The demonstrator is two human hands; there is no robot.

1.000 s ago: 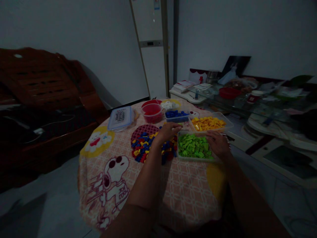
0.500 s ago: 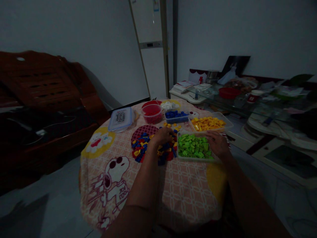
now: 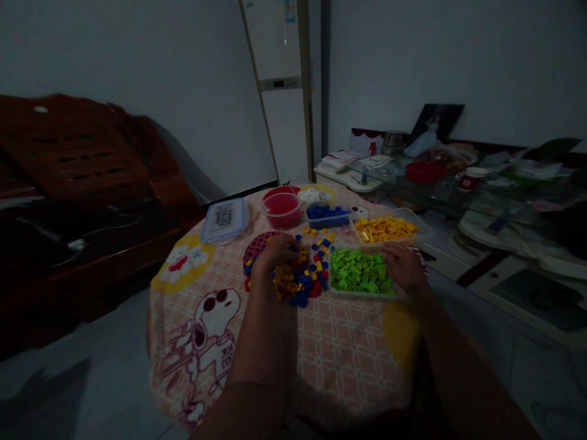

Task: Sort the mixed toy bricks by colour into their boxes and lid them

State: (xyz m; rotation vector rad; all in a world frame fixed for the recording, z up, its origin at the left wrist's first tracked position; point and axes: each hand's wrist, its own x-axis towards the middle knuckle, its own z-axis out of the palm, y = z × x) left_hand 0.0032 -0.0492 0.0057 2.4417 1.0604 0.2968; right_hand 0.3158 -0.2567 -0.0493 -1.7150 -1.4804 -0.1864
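My left hand (image 3: 278, 249) is over the left part of a pile of small mixed toy bricks (image 3: 305, 284) in red, blue and yellow. Its fingers are bent down and close together; the fingertips are hidden, so whatever they pinch cannot be made out. Under the pile's left side shows a dark pink dotted round mat (image 3: 257, 244). My right hand (image 3: 404, 266) is closed over the right rim of a clear plastic box (image 3: 362, 296). Light green bricks (image 3: 358, 269) fill that box, which stands to the right of the pile.
Behind the green bricks are a box of yellow bricks (image 3: 385, 228) and a box of blue bricks (image 3: 326, 212). A red-tinted round tub (image 3: 282, 211), a white bundle (image 3: 314, 196) and a blue-edged lid (image 3: 224, 220) stand farther back on the cloth-covered round table (image 3: 343, 354).
My left hand has moved left across the pile, uncovering loose bricks beside the green box. The bricks in the middle have shifted. My right hand stays at the box rim.
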